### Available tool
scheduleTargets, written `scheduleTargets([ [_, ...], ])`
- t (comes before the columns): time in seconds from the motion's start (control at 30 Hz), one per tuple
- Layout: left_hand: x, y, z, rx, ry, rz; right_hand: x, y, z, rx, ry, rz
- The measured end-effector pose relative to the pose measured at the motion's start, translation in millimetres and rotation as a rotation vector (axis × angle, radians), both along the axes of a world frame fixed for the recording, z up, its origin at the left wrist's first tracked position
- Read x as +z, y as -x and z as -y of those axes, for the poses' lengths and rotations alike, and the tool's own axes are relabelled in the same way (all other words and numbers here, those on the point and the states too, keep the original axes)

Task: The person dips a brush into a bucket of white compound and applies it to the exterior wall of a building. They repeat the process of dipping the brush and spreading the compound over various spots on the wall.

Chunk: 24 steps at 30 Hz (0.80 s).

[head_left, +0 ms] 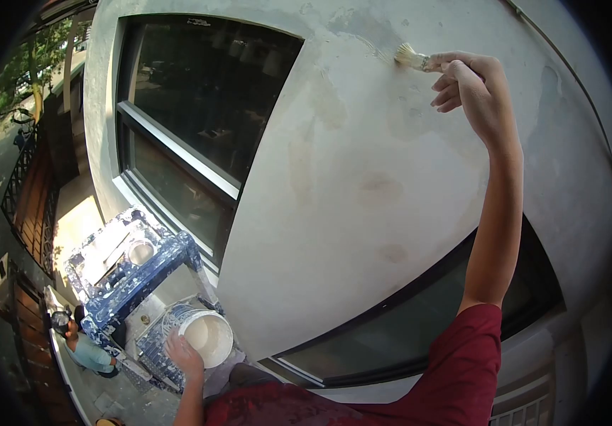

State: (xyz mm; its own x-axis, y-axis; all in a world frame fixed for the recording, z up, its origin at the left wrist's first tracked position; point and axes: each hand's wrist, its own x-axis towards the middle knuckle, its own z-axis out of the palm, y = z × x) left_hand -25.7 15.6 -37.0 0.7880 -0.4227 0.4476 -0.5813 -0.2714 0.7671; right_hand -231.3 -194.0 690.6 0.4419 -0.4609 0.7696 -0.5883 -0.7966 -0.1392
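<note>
My right hand (471,89) is raised high against the grey wall (363,192), closed round the handle of a paintbrush (412,58). The pale bristles touch the wall beside a darker, wet-looking patch (363,32). Down at the lower left, my left hand (184,353) grips the near-left side of a white bucket (226,348); its fingertips are partly hard to make out. Inside the bucket is a thick off-white liquid (206,337).
A paint-splattered blue stool (139,273) stands left of the bucket, with a round container (140,252) on top. Dark windows (206,92) are set into the wall, one more (391,330) below my right arm. At lower left is another person (87,351).
</note>
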Motion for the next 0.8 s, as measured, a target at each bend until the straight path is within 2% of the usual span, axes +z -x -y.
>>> scheduleTargets([
  [0.07, 1.1, -0.9, -0.2, 0.002, -0.025, -0.034, 2.5, 3.8, -0.1, -0.038, -0.156, 0.024],
  [0.23, 2.1, -2.0, 0.8, 0.007, -0.043, -0.045, -0.2, -3.4, -15.8, 0.088, -0.063, 0.141],
  [0.3, 1.3, -3.5, -3.5, 0.000, -0.061, -0.055, -0.3, -2.0, 1.6, -0.057, -0.166, 0.108],
  [0.43, 1.3, -5.6, 0.3, -0.003, -0.044, -0.037, 6.4, -0.2, -22.3, -0.159, -0.165, 0.004],
  [0.5, -0.5, -3.5, -1.4, -0.001, -0.058, -0.034, -8.6, -8.8, -13.2, 0.151, -0.038, 0.144],
  [0.53, 3.7, -4.4, -1.6, -0.003, -0.052, -0.058, -13.2, -8.0, -9.0, 0.147, -0.039, 0.142],
  [0.6, 7.2, -3.2, -1.0, -0.019, -0.039, -0.083, -15.9, -3.5, -5.3, -0.131, -0.082, 0.005],
  [0.63, 6.8, -3.9, 0.1, -0.015, -0.032, -0.068, -14.2, -4.2, -8.2, -0.133, -0.072, 0.006],
  [0.73, 5.5, -2.5, -0.9, -0.007, -0.021, -0.056, -19.9, -8.8, -3.1, -0.053, -0.011, 0.020],
  [0.8, 7.8, -2.5, -0.2, -0.012, -0.008, -0.054, -21.4, -10.3, 30.8, 0.221, 0.234, 0.016],
])
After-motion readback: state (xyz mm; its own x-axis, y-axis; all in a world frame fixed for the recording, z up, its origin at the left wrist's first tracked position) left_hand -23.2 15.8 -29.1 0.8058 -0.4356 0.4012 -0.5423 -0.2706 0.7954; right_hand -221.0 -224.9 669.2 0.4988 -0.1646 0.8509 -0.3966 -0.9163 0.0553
